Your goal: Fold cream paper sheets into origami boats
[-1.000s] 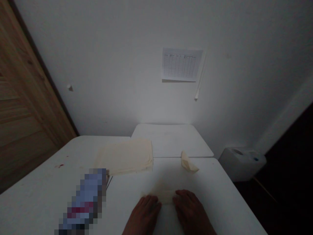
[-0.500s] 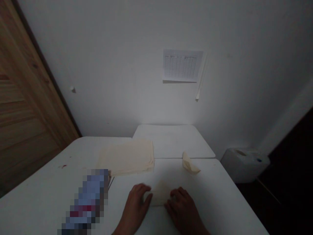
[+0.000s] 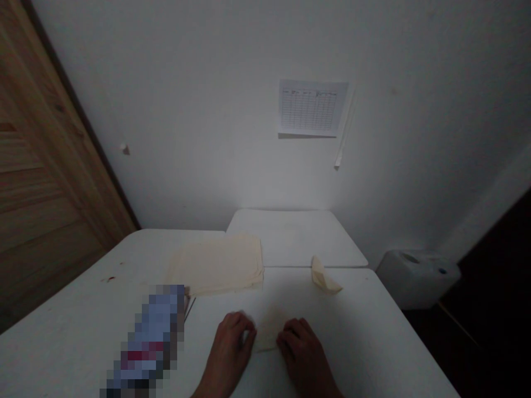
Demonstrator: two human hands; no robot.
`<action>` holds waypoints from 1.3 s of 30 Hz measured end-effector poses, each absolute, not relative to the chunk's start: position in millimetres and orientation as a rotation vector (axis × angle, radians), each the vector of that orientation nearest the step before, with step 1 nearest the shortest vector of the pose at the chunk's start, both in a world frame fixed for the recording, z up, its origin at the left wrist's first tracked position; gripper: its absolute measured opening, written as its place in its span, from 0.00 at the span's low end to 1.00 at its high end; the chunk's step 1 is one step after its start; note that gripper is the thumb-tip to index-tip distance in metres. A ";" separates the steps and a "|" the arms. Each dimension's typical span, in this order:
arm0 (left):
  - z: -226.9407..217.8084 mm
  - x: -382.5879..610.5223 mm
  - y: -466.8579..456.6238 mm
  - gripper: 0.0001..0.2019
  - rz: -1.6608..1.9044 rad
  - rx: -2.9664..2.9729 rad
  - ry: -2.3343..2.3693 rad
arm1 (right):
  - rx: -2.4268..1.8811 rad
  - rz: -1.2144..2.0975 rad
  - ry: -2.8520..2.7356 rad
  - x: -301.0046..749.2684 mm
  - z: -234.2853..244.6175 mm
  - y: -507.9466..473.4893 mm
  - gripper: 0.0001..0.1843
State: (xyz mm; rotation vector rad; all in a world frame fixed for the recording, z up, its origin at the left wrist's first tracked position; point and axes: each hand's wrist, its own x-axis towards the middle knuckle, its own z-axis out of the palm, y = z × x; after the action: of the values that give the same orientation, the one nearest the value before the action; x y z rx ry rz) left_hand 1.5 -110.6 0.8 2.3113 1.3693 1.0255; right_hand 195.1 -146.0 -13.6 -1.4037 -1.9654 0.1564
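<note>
A small, thin cream-coloured sheet [image 3: 266,334] lies on the white table in front of me. It looks like paper or a thin wrapper; its material is hard to tell in the dim light. At its left edge, the thumb and forefinger of my left hand [image 3: 234,342] are closed together. My right hand [image 3: 302,348] pinches the opposite edge with bent fingers. Beyond my right hand a folded cream piece [image 3: 324,279] rests with its tip raised. A stack of larger cream sheets [image 3: 218,262] lies farther off to the left.
To the left is a pixelated blue object [image 3: 153,337], with a thin dark stick [image 3: 189,308] beside it. A white board [image 3: 294,237] adjoins the table [image 3: 83,309] by the wall. A printed chart [image 3: 313,108] hangs there. A white container [image 3: 418,279] stands right of the table.
My left thumb and forefinger have come together at the sheet's edge. My right fingers have shifted slightly left and drawn in. The view has tilted a little.
</note>
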 end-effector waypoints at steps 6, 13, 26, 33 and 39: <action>-0.2 -1.8 -113.3 0.07 1.014 2.384 1.392 | -1.401 0.197 -1.947 193.6 -4.1 -145.8 0.09; -5.1 -7.1 -121.5 0.09 1.115 2.566 1.405 | -1.467 0.201 -1.957 189.6 1.5 -147.3 0.08; -26.0 10.6 -155.5 0.27 0.370 2.914 1.350 | -1.437 0.319 -1.971 196.7 -1.9 -150.2 0.11; -12.1 31.6 -158.4 0.34 0.033 2.796 1.429 | -1.392 0.387 -2.067 206.4 7.1 -155.7 0.15; -0.3 38.4 -164.4 0.33 -0.137 2.667 1.516 | -1.390 0.384 -2.121 209.4 3.0 -158.3 0.20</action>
State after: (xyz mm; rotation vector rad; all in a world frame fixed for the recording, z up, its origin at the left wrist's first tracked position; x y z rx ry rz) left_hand 38.4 -164.4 -0.3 2.6668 1.5156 -0.1367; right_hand 209.4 -158.3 3.0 -1.3896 -2.1213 0.3839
